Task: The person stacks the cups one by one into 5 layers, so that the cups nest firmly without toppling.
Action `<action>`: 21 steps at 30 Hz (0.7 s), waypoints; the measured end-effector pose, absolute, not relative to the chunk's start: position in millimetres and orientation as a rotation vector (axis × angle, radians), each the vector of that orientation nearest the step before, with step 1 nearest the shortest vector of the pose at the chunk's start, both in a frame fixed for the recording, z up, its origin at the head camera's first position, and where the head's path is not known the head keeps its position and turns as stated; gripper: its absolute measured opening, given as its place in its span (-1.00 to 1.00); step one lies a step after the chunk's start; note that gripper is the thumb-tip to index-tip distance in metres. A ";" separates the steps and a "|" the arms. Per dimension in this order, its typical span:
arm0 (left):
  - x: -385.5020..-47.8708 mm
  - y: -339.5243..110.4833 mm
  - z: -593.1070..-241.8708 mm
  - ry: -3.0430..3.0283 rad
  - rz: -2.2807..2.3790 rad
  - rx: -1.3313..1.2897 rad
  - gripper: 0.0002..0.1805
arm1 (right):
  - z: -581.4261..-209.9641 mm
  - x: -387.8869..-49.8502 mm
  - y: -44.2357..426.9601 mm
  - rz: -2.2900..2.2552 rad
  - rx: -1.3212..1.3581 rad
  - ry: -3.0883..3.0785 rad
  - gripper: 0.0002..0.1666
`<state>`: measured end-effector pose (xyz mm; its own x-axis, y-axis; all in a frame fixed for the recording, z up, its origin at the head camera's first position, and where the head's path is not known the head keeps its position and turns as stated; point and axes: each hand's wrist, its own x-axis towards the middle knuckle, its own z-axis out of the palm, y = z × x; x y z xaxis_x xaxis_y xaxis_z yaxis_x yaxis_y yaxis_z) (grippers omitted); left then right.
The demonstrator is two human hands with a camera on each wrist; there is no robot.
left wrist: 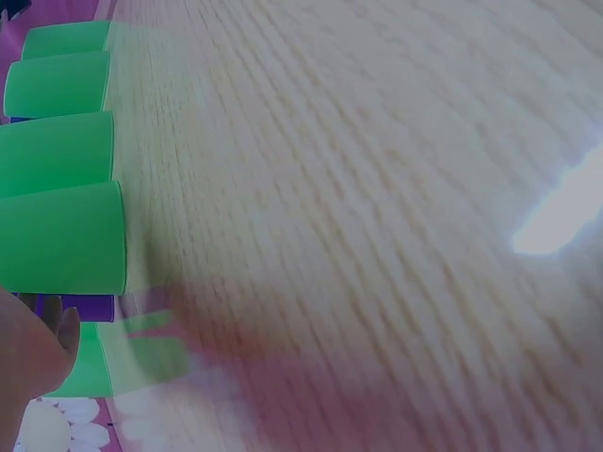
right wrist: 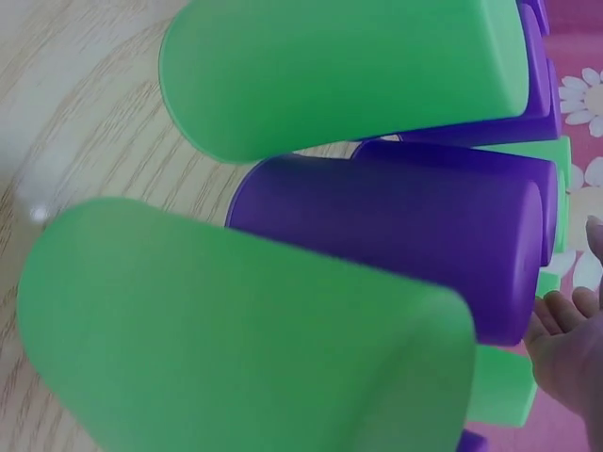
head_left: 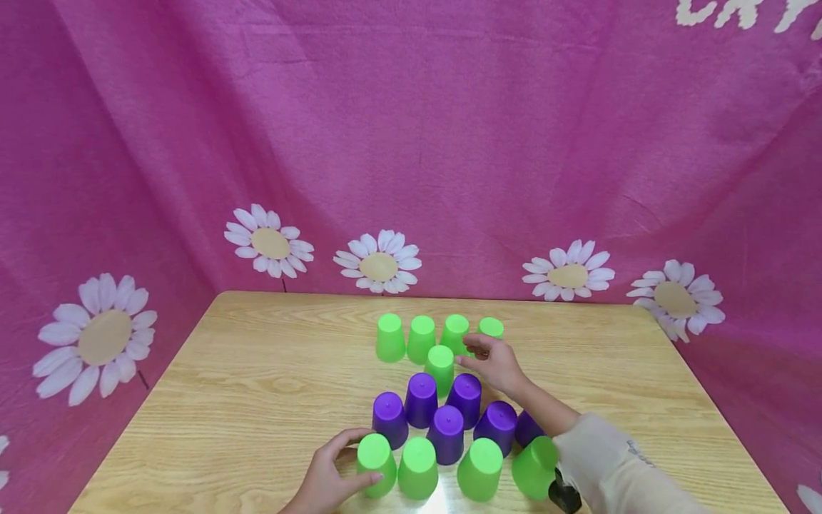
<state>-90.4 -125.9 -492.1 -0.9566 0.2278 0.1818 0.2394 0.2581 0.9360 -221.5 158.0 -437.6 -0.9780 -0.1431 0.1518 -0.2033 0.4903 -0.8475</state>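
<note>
centre green cup (head_left: 439, 371): lower middle of frame, upside down, long axis upright, just left of the nearer right hand (head_left: 499, 365), whose fingers are loosely parted, holding nothing | left hand (head_left: 329, 472), bottom edge, grips front-left green cup (head_left: 375, 457) | head view shows both hands; each wrist view only one

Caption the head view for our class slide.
Left hand around the front-left green cup, right hand beside the lone green cup behind the purple cups.
</note>
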 end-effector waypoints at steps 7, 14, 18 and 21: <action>-90.5 -124.9 -492.3 -2.483 -1.810 -0.477 -0.38 | -440.3 -220.5 149.3 1.524 0.369 -2.702 -0.48; -91.1 -124.3 -492.8 -2.494 -1.805 -0.482 -0.38 | -444.0 -220.2 144.3 1.496 0.403 -2.714 -0.47; -91.9 -125.0 -494.0 -2.488 -1.802 -0.500 -0.39 | -446.1 -221.2 142.6 1.486 0.441 -2.715 -0.48; -92.3 -125.5 -494.9 -2.475 -1.793 -0.520 -0.40 | -447.2 -221.6 140.7 1.483 0.460 -2.717 -0.51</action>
